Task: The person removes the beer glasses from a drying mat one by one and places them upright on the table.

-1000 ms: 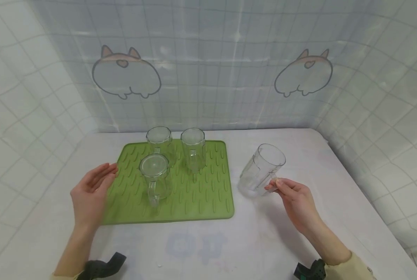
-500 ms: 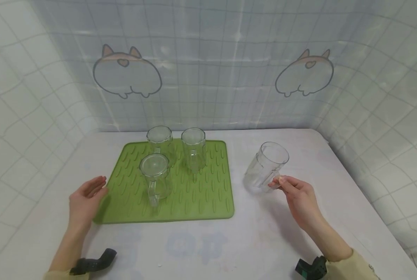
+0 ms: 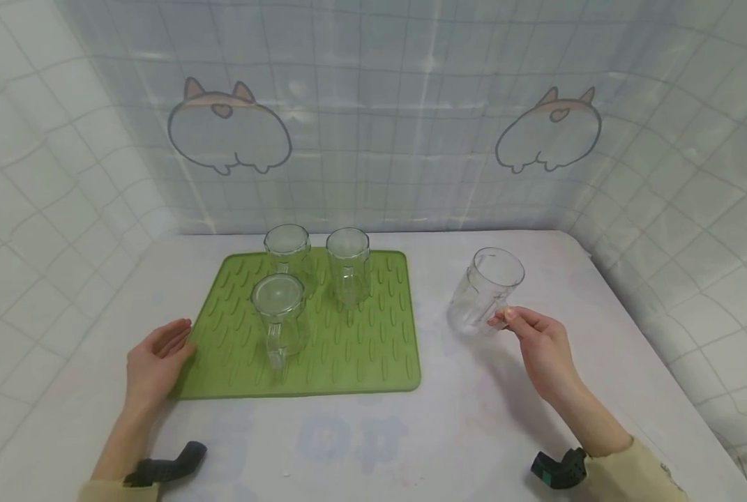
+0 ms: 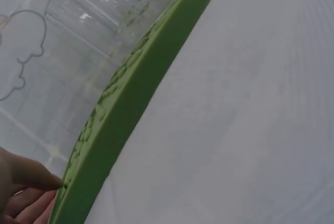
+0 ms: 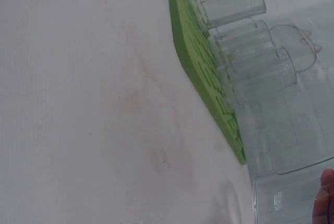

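My right hand (image 3: pixel 541 351) pinches the handle of a clear glass mug (image 3: pixel 483 293) to the right of the green mat, between thumb and fingers. The mug leans, its open rim up and to the right. In the right wrist view, part of that mug (image 5: pixel 292 195) shows at the lower right corner. My left hand (image 3: pixel 155 362) lies along the left edge of the green ridged mat (image 3: pixel 360 362), fingers together and gently bent, holding nothing. Its thumb (image 4: pixel 42 176) overlaps the mat's edge in the left wrist view.
On the mat are three more clear glass mugs: a front one (image 3: pixel 280 314), a back left one (image 3: pixel 288 251) and a back right one (image 3: pixel 348 265). A white cloth (image 3: pixel 448 446) covers the table. Behind stands a gridded curtain (image 3: pixel 386 139) with cartoon animals.
My right hand has carried the tilted mug a little to the right and back. My left hand has dropped back from over the mat to its left edge. The three mugs stay put.
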A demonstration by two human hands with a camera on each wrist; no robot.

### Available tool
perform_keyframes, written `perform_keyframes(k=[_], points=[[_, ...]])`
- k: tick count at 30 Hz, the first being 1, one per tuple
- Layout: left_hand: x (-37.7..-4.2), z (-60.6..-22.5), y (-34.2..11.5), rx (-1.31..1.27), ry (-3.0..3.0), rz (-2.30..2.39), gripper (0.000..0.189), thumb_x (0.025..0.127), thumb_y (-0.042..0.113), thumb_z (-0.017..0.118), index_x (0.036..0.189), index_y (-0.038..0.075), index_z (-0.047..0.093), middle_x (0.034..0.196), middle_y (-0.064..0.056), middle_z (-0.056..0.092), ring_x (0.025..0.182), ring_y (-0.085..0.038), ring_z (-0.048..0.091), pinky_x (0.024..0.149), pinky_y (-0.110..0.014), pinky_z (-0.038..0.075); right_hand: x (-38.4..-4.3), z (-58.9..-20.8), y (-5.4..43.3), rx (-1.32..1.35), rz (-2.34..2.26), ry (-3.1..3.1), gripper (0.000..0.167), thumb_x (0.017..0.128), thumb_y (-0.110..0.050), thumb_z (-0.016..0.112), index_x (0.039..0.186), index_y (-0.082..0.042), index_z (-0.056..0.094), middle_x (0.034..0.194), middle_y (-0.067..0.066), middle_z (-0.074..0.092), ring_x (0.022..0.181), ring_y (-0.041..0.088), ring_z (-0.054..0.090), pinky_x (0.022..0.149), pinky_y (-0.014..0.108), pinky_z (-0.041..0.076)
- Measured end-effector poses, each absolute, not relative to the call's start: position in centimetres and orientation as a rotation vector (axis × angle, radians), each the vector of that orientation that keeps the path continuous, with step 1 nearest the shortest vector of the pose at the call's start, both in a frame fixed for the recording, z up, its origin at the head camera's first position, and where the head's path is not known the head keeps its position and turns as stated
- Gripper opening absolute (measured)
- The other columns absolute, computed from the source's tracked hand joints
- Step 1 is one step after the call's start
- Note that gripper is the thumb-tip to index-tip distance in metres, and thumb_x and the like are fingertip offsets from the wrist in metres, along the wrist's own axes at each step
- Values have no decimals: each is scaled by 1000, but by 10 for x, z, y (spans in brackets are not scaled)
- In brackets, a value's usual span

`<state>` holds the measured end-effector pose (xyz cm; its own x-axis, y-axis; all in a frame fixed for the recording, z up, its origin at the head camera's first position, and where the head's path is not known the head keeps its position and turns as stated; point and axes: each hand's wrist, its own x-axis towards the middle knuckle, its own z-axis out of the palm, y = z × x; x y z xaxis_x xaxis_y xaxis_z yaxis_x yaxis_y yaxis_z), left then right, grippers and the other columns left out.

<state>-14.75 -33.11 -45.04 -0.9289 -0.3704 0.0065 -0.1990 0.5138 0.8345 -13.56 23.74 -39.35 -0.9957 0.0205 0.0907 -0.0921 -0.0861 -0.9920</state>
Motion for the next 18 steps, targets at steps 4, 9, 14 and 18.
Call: perform_keyframes(k=[4, 9, 14, 18], points=[[-149, -454, -332, 499, -2527, -1396, 54, 94, 1, 59, 147, 0, 45, 148, -22, 49, 129, -14, 57, 91, -3, 48, -141, -395, 241, 86, 2254, -2039, 22, 102, -15, 57, 102, 2, 72, 87, -3, 74, 94, 11, 66, 97, 19, 46], [-150, -455, -332, 505, -2456, -1455, 53, 93, -4, 59, 144, -1, 47, 146, -22, 51, 118, 2, 60, 89, -3, 49, -149, -397, 246, 80, 2263, -1994, 25, 102, -14, 58, 105, 9, 69, 86, -3, 74, 92, 11, 66, 96, 19, 47], [-151, -458, -332, 534, -2439, -1446, 49, 95, -2, 56, 144, 0, 49, 145, -22, 52, 118, 1, 60, 89, -3, 49, -154, -401, 251, 102, 2249, -2005, 31, 102, -15, 58, 110, 14, 65, 88, -4, 74, 93, 11, 64, 95, 19, 47], [-152, -461, -331, 575, -2446, -1429, 48, 97, 1, 54, 145, 3, 48, 146, -19, 52, 128, -13, 58, 91, -5, 50, -157, -402, 255, 111, 2230, -2005, 28, 102, -16, 57, 108, 9, 68, 89, -4, 73, 94, 11, 64, 94, 19, 48]])
